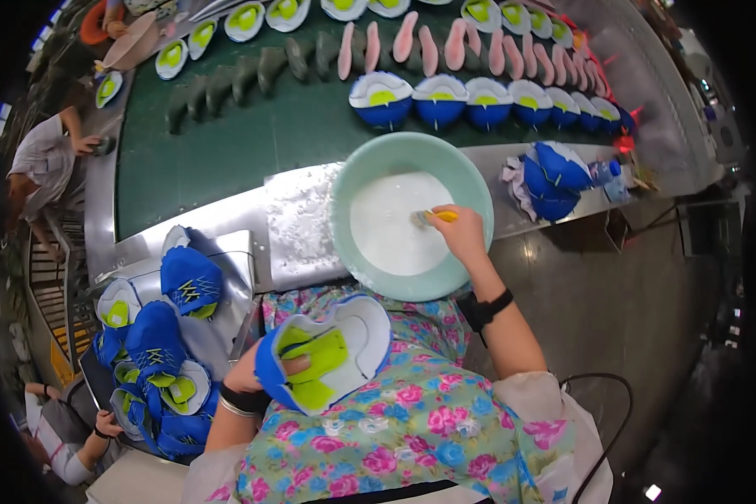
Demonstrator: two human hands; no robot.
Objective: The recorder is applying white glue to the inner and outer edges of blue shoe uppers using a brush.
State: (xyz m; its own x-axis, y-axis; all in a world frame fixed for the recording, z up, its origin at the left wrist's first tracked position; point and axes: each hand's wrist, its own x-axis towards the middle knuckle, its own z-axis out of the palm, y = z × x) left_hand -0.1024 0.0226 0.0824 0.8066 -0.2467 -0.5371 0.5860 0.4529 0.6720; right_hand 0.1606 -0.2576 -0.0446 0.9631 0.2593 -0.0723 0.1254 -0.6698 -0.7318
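My left hand (244, 372) is closed on a blue shoe upper (363, 334) in front of my lap. Its white lining and yellow-green inside face up, and a finger shows within the opening. In my right hand (463, 229) is a small brush (443, 216) with a yellow handle. Its bristle end touches the white liquid in a pale green basin (343, 189), just right of the middle. How deep the bristles sit is hard to see.
Several blue shoe uppers (155, 340) are heaped on a stand to my left. On the green conveyor belt (252, 151) lie rows of blue uppers (439, 101), pink sole-shaped pieces (428, 49) and dark forms (270, 67). More uppers (554, 181) and a bottle stand right. Other people work at left.
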